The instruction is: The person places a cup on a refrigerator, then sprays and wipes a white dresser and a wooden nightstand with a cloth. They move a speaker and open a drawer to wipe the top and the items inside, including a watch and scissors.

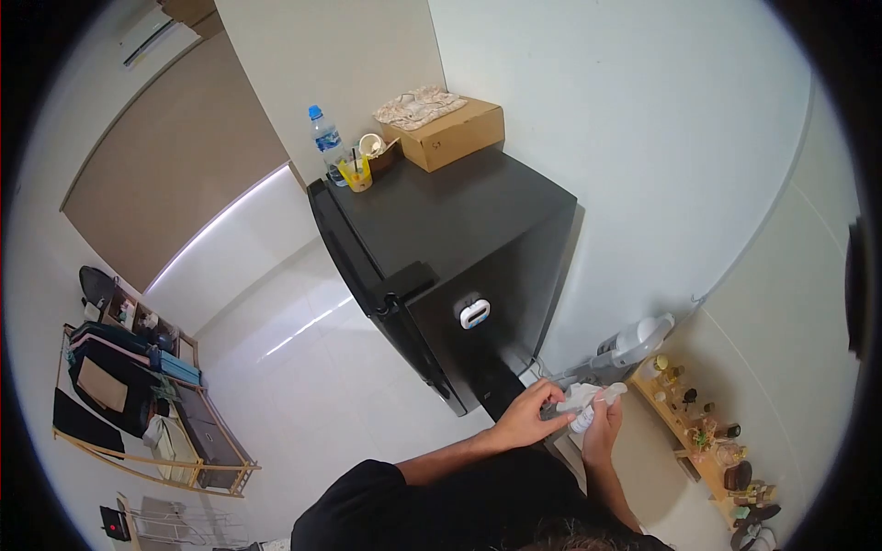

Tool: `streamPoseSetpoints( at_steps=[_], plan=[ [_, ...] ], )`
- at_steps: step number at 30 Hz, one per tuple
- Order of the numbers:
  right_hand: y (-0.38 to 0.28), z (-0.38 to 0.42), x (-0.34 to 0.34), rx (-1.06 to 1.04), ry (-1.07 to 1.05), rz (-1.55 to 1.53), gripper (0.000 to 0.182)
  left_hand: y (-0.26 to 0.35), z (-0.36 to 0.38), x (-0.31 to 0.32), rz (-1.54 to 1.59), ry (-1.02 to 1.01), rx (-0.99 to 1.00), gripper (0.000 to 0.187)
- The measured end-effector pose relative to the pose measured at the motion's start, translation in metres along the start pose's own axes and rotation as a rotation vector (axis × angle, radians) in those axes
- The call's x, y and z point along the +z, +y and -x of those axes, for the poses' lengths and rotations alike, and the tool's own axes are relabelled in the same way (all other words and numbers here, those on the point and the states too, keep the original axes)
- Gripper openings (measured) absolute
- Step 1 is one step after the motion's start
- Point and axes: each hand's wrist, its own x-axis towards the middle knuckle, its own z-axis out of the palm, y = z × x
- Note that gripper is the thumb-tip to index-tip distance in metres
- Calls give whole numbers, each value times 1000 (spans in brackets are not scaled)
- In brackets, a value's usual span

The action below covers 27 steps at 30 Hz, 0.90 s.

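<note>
My left hand (528,418) is closed, thumb and fingers pinching a crumpled white tissue (577,397). Close beside it, my right hand (602,427) is wrapped round a small white bottle (582,421) with printing on its side. Part of the tissue also sticks up above the right fingers. Both hands are in front of my body, low and right of centre in the head view. The bottle's far end is hidden by the fingers.
A black fridge (459,230) stands ahead, bearing a cardboard box (459,133), a water bottle (326,142) and a yellow cup (356,172). A grey handheld vacuum (634,344) leans by the wall. Right of me, a wooden shelf (694,459) holds small bottles. A clothes rack (147,468) stands left.
</note>
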Motion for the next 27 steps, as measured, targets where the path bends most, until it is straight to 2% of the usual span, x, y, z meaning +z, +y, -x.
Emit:
streamPoseSetpoints(
  at_steps=[1, 2, 4, 5, 6, 8, 9, 11, 12, 14, 15, 16, 18, 19, 20, 22, 24, 26, 27],
  plan=[
    [-1, -1, 9, -22, -1, -26, 14, 0, -2, -7, -25, -77, -73, 53],
    [1, -3, 15, -27, -3, -22, 14, 1, -4, -10, -23, -75, -68, 53],
    [7, -8, 26, -12, -47, 6, 16, 3, -8, -16, -216, 197, 116, 71],
    [7, -9, 31, -17, -49, 10, 16, 2, -10, -22, -254, 153, 84, 89],
    [5, -10, 39, 10, -92, -24, 18, 0, -11, -27, -251, 155, 88, 89],
    [3, -12, 49, 34, -133, -54, 19, -6, -14, -35, 115, 32, 16, 67],
    [3, -15, 55, 48, -150, -72, 21, -16, -15, -39, 118, 31, 20, 67],
    [-1, -18, 67, 59, -162, -92, 23, -42, -15, -44, 129, 9, 28, 40],
    [-7, -19, 73, 106, -157, -50, 22, -44, -17, -49, 130, 3, 30, 40],
    [-6, -21, 78, 152, -139, -9, 22, -47, -22, -58, 265, 77, -230, 34],
    [1, -25, 77, -41, 4, 84, 22, -66, -24, -53, 259, 164, -140, 23],
    [7, -33, 64, -196, 62, 184, 21, -65, -28, -58, 260, 153, -139, 23],
    [18, -51, 37, -489, 238, 417, 18, -66, -38, -70, 204, 84, -289, 30],
    [4, -48, 24, -310, 200, 372, 15, -97, -42, -65, 104, 33, -342, 44],
    [-13, -44, 11, -132, 163, 322, 11, -99, -44, -66, 105, 20, -342, 44],
    [-54, -33, -13, -88, 291, 355, 9, -100, -50, -72, 135, -72, -421, 48],
    [-75, -18, -61, -340, 442, 424, 10, -77, -55, -80, 128, -134, -412, 48],
    [-118, 2, -47, -693, 472, 413, 17, -72, -59, -81, 121, -190, -399, 48],
    [-117, 4, -48, -692, 480, 416, 17, -74, -61, -76, 116, -170, -330, 48]
  ],
)
